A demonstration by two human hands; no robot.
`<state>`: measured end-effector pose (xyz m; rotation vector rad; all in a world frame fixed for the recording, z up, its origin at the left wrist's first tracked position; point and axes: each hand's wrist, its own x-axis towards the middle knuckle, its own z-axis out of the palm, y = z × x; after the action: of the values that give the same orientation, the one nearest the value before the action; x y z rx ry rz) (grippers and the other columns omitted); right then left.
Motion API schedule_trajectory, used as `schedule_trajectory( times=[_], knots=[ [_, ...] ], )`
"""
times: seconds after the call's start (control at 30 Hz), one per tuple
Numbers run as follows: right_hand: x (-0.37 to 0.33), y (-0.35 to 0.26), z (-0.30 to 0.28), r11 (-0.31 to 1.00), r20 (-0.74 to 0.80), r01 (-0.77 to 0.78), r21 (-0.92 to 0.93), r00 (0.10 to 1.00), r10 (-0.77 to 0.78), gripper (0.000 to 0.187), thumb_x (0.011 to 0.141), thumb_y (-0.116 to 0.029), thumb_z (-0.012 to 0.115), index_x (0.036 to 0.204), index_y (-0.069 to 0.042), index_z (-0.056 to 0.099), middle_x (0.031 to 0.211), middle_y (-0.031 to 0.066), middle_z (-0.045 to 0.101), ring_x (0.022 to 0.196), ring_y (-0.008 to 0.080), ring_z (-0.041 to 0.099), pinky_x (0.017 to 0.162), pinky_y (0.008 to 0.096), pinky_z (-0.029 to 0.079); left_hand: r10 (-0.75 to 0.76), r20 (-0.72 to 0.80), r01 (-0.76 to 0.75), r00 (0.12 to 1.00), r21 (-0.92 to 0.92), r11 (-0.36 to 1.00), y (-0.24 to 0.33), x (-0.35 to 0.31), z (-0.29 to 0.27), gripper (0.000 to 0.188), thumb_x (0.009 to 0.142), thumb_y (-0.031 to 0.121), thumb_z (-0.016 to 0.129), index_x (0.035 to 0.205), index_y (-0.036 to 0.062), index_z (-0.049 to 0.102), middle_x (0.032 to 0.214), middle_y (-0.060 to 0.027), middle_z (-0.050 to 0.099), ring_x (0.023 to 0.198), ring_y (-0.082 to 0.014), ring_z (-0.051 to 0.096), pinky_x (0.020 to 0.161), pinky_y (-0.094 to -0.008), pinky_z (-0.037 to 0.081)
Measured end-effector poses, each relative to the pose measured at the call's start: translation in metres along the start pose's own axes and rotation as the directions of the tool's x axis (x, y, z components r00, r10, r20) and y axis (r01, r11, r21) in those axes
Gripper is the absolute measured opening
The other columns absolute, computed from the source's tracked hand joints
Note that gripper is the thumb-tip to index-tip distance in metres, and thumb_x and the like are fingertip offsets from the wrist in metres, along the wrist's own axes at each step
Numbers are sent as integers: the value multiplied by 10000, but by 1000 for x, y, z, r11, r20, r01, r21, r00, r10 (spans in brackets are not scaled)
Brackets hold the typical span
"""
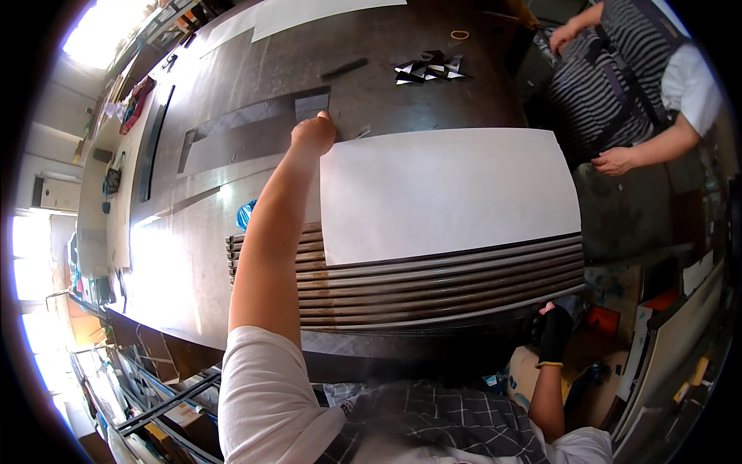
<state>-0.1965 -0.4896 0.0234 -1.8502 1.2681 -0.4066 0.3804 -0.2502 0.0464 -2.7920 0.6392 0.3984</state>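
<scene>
My bare left hand [313, 135] reaches far across the table, closed, at the far left corner of a large white sheet [448, 193]. What its fingers hold, if anything, is hidden. Just beyond it lies a small grey square piece [312, 104] on a long dark strip. The white sheet rests over a row of parallel metal bars [440, 288], which show along its near side. My right hand [553, 332], in a black fingerless glove, is low by the table's near right edge. Its fingers look curled, and I cannot make out anything in them.
A heap of folded black-and-white pieces [430, 68], a dark bar [344, 68] and a yellowish ring [460, 35] lie farther back on the dark table [371, 100]. Another person in a striped apron [603, 100] stands at the right. A cardboard box [524, 370] sits below the near edge.
</scene>
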Motion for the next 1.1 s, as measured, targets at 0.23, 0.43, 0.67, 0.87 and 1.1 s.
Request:
schedule_trajectory(
  times=[0.23,0.43,0.67,0.87,1.1],
  knots=[
    [3,26,1,999,-2,5,39,1000,-5,331,892,-243,536,676,-6,616,592,40,584,520,127,533,529,291,408,175,-233,-149,957,126,981,-26,-9,10,218,834,133,530,1029,36,535,918,-169,672,881,-333,655,738,-439,519],
    [-2,16,1,920,91,-195,341,981,174,264,882,-223,565,724,-17,610,573,28,572,470,110,509,463,264,386,-200,-670,-15,715,-300,954,-46,-69,-37,138,900,200,501,940,88,571,929,-145,649,879,-353,622,729,-466,476],
    [-11,-76,5,957,166,58,283,980,-108,294,889,-239,566,665,-52,537,565,-5,510,514,90,465,481,254,351,-279,-960,-476,17,-253,842,-78,-184,-104,141,845,-22,594,961,31,535,955,-113,625,921,-284,625,784,-342,489],
    [7,-193,59,662,162,495,563,719,-676,275,889,-287,606,855,-14,619,729,39,592,674,117,566,601,272,459,-296,-904,-443,-309,-139,886,-50,-279,-149,130,864,-37,572,961,15,505,943,-125,603,826,-244,610,739,-302,488],
    [-52,-292,31,559,636,-319,766,504,-584,478,894,-390,595,1121,27,547,1002,137,618,932,212,592,797,370,485,203,-977,-871,-61,152,467,81,-392,-111,109,753,-50,576,840,11,553,917,-156,622,784,-314,660,653,-375,564]
  ],
)
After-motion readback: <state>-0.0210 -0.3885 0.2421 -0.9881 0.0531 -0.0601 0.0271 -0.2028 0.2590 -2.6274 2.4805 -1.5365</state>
